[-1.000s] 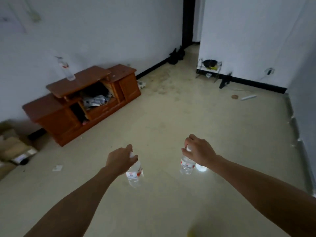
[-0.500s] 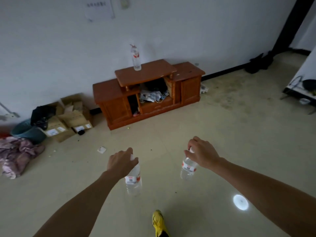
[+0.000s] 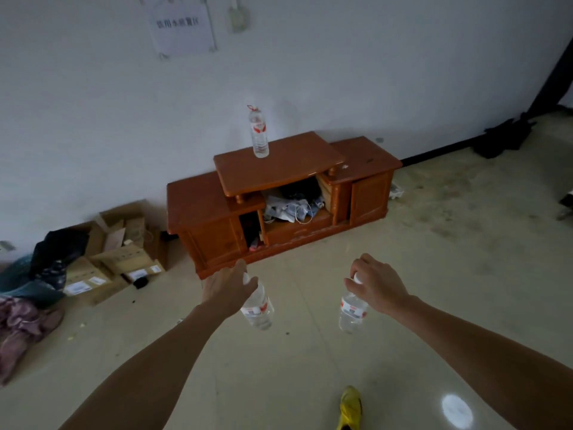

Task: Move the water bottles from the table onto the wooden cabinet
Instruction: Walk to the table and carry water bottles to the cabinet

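**While a third bottle stands on the wooden cabinet, two more hang in mid-air**

Seen from above, both arms reach forward over the pale floor, each carrying a clear water bottle by its top. The left hand has its fingers curled over the cap and neck of the left-hand bottle, which hangs below the palm, slightly tilted, its red-and-white label facing the camera. The right hand pinches the white cap of the right-hand bottle between thumb and curled fingers, and that bottle hangs almost upright. The two carried bottles are apart from each other and short of the cabinet's front edge.

Against the white wall, the cabinet has a raised middle shelf. The third bottle stands upright on that shelf, near its back left corner. In the open compartment under the shelf lies a jumble of cables and packets. Cardboard boxes sit on the floor just left of the cabinet, with a dark bag and a heap of pinkish cloth farther left. A paper notice hangs on the wall above. A yellow shoe shows at the bottom edge.
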